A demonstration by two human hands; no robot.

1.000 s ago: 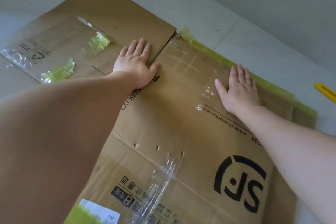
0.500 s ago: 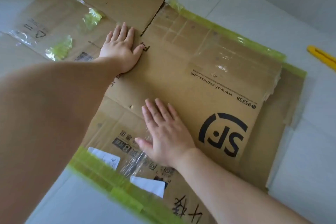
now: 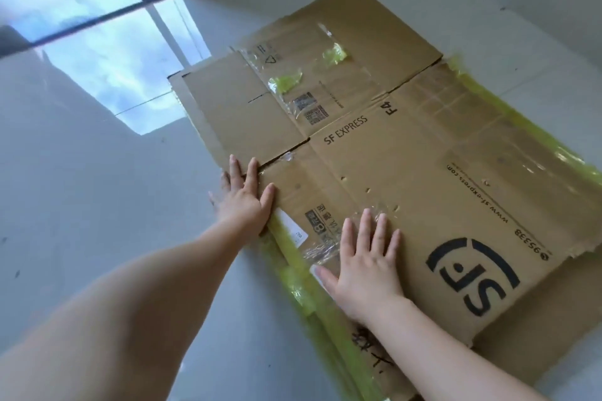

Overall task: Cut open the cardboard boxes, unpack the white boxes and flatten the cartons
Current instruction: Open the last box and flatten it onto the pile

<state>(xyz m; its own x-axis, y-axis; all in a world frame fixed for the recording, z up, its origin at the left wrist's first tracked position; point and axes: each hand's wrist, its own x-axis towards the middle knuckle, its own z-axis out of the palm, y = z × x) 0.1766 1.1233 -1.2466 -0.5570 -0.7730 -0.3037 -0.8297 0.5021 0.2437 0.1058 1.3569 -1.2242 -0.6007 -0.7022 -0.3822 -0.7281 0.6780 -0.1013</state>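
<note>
My left hand [image 3: 242, 202] lies flat, fingers straight and spread, on the near left edge of the flattened carton [image 3: 407, 156] on the floor [image 3: 81, 189]. My right hand [image 3: 366, 265] presses palm-down, fingers apart, beside the logo [image 3: 472, 277].

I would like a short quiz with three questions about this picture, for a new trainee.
1. True or false: the carton stands upright.
2. Which hand lies nearer the black SF logo? A) left hand B) right hand
3. Fill in: the tape along the carton's near edge is ____ in colour.

Key
1. False; it lies flat on the floor.
2. B.
3. Yellow-green.
</note>
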